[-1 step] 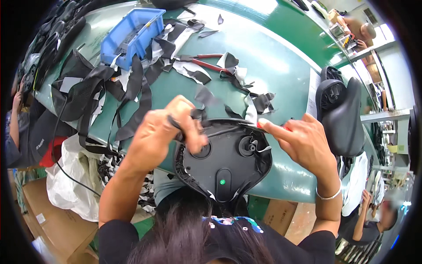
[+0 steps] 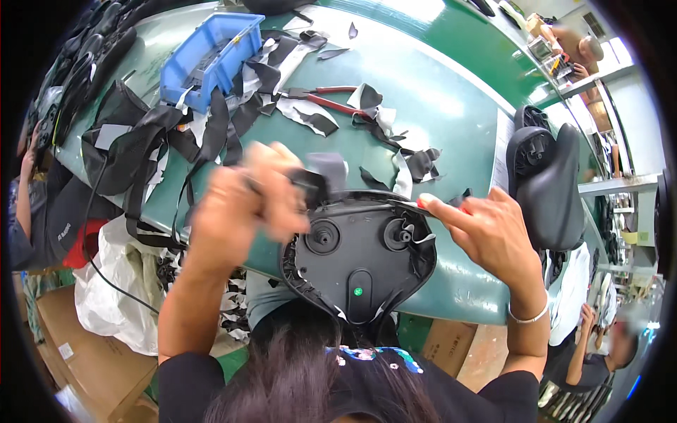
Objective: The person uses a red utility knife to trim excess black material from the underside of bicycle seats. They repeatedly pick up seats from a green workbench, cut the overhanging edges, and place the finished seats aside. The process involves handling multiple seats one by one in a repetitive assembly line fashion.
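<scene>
An upturned black bicycle saddle (image 2: pixel 352 261) lies before me at the table's near edge, its underside facing up. My left hand (image 2: pixel 257 201), smeared by motion, is closed on a strip of black cover material (image 2: pixel 310 187) at the saddle's far left rim. My right hand (image 2: pixel 486 229) is closed round a small red-handled tool (image 2: pixel 423 202). Its thin tip lies along the far right rim; my fingers hide most of it, so its exact kind is unclear. A grey scrap (image 2: pixel 329 169) stands just beyond the rim.
Dark and white offcuts (image 2: pixel 211 134) cover the table's left side around a blue bin (image 2: pixel 211 60). Red-handled pincers (image 2: pixel 331 99) lie among the scraps. Finished-looking saddles (image 2: pixel 557 190) stand at right. A cable (image 2: pixel 92 240) hangs at left; other people work on both sides.
My left hand has moved left, away from the saddle's left round socket, drawing the black strip with it. My right hand has hardly moved.
</scene>
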A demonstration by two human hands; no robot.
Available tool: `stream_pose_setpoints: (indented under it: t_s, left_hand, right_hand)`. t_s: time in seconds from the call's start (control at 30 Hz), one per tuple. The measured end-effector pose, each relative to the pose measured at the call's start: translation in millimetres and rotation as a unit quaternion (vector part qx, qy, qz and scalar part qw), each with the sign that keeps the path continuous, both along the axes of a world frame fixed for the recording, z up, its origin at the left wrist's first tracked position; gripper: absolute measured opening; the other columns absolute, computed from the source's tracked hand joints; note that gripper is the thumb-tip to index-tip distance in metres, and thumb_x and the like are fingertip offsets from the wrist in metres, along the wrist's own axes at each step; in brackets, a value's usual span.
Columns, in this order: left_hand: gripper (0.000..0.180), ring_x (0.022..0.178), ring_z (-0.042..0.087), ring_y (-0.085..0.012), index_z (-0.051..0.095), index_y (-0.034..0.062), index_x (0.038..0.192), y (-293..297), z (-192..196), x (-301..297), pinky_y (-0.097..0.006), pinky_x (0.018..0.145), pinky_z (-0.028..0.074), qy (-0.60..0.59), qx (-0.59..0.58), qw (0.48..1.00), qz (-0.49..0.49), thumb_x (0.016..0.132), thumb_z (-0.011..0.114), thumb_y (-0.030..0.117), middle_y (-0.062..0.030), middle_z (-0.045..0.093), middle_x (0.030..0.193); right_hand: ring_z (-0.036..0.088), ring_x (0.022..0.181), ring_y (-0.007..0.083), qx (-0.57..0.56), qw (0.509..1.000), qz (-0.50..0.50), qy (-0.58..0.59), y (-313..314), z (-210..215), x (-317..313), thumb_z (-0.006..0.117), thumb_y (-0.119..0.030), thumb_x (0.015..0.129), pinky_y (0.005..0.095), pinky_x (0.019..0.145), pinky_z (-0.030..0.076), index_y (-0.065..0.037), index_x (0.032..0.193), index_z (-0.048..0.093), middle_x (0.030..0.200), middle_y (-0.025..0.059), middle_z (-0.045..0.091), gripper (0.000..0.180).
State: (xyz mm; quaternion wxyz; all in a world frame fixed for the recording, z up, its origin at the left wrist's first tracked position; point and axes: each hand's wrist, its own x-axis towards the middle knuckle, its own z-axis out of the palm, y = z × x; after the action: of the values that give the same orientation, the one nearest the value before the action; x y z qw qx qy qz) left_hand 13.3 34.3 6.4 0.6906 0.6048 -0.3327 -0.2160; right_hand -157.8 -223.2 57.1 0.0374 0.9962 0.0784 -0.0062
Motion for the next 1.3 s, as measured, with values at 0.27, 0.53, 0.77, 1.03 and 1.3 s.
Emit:
stream_pose_setpoints:
  t_s: [0.27, 0.53, 0.77, 1.03, 1.3]
  left_hand:
    - [0.03, 0.105, 0.058, -0.0248, 0.057, -0.0048, 0.109, 68.6, 39.6, 92.5, -0.037, 0.091, 0.046, -0.12, 0.066, 0.977, 0.161, 0.08, 0.055, 0.001, -0.0142, 0.061, 0.111]
    - [0.044, 0.087, 0.066, -0.0219, 0.053, -0.004, 0.115, -0.2, -15.4, -66.3, -0.03, 0.077, 0.052, 0.245, 0.343, 0.887, -0.189, 0.085, 0.067, 0.025, -0.015, 0.066, 0.099]
    - [0.054, 0.101, 0.058, -0.0183, 0.04, -0.0087, 0.121, -46.4, -17.8, -36.0, -0.031, 0.09, 0.047, 0.111, 0.068, 0.991, 0.038, 0.077, 0.067, 0.009, -0.0168, 0.058, 0.11]
    - [0.062, 0.093, 0.058, -0.0198, 0.033, -0.0029, 0.121, -43.1, -33.2, -121.9, -0.034, 0.081, 0.048, 0.039, 0.058, 0.992, 0.104, 0.071, 0.07, 0.004, -0.0139, 0.054, 0.104]
    - [0.053, 0.092, 0.057, -0.0264, 0.046, -0.001, 0.113, -29.6, -40.9, -139.3, -0.037, 0.083, 0.046, -0.118, 0.119, 0.981, 0.097, 0.068, 0.072, 0.007, -0.0151, 0.051, 0.105]
  right_hand:
    - [0.041, 0.042, 0.0235, 0.039, 0.987, -0.156, 0.019, 19.5, -2.7, -67.1, 0.064, -0.011, 0.078, 0.0344, 0.048, 0.033, -0.018, 0.125, 0.059, 0.05, 0.0045, 0.045, 0.048]
    - [0.055, 0.052, 0.0303, 0.211, 0.957, -0.186, 0.072, -14.5, -0.7, -45.5, 0.063, -0.012, 0.079, 0.0377, 0.051, 0.042, -0.015, 0.12, 0.061, 0.066, 0.0133, 0.061, 0.041]
    - [0.056, 0.049, 0.0339, 0.14, 0.963, -0.199, -0.119, 2.0, -78.3, -44.9, 0.057, -0.015, 0.087, 0.0444, 0.045, 0.041, -0.012, 0.132, 0.046, 0.058, 0.0136, 0.056, 0.046]
    - [0.058, 0.058, 0.0411, 0.288, 0.891, -0.339, -0.092, 81.4, -90.8, -97.6, 0.057, -0.01, 0.088, 0.048, 0.052, 0.041, 0.0, 0.131, 0.039, 0.07, 0.0215, 0.06, 0.048]
    - [0.06, 0.06, 0.0182, 0.511, 0.723, -0.465, -0.027, 93.9, -60.5, -122.1, 0.056, -0.01, 0.09, 0.0361, 0.055, 0.048, -0.009, 0.136, 0.037, 0.079, 0.0117, 0.062, 0.05]
